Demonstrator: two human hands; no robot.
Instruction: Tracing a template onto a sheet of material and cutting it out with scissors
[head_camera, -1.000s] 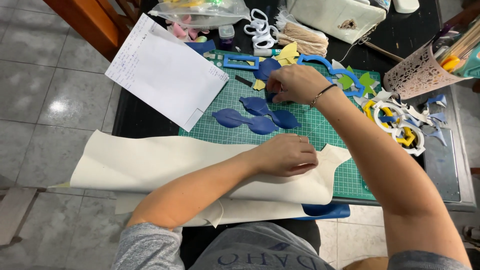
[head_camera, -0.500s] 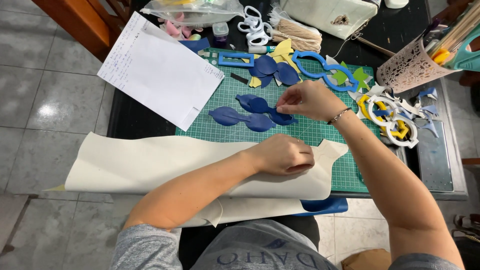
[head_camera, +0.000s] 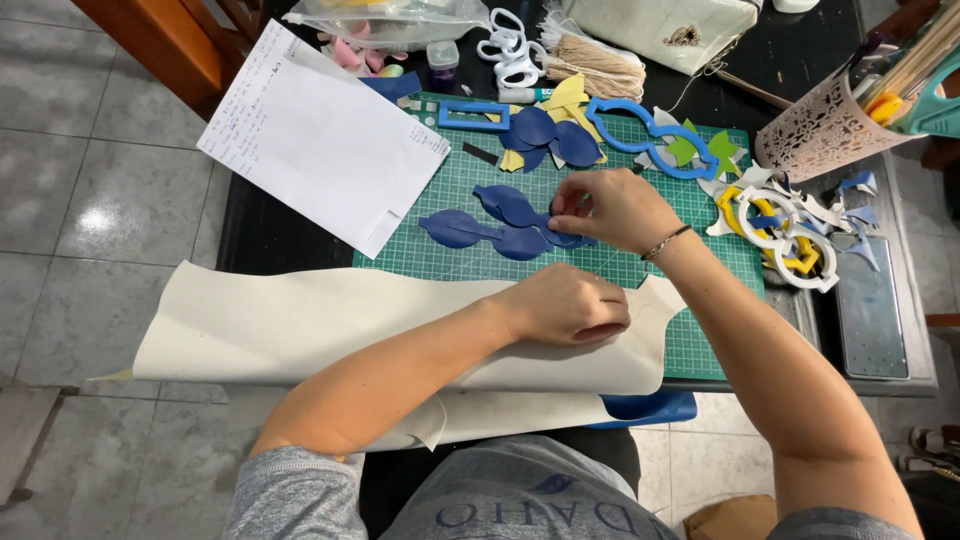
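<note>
Right hand (head_camera: 610, 208) pinches one of roughly four dark blue leaf cutouts (head_camera: 500, 222) mid-mat. Left hand (head_camera: 570, 305), loosely fisted — holding nothing — presses the one cream sheet (head_camera: 300, 330) overhanging the table's near edge; bare green cutting mat (head_camera: 700, 330) lies beside it.

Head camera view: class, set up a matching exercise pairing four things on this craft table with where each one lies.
Things:
1. left hand
2. right hand
3. white paper sheet
4. perforated holder

Places:
A. far right, holding tools
B. on the cream sheet
C. at the dark blue foam shapes
D. left of the green cutting mat

Pairs: 1-B, 2-C, 3-D, 4-A
</note>
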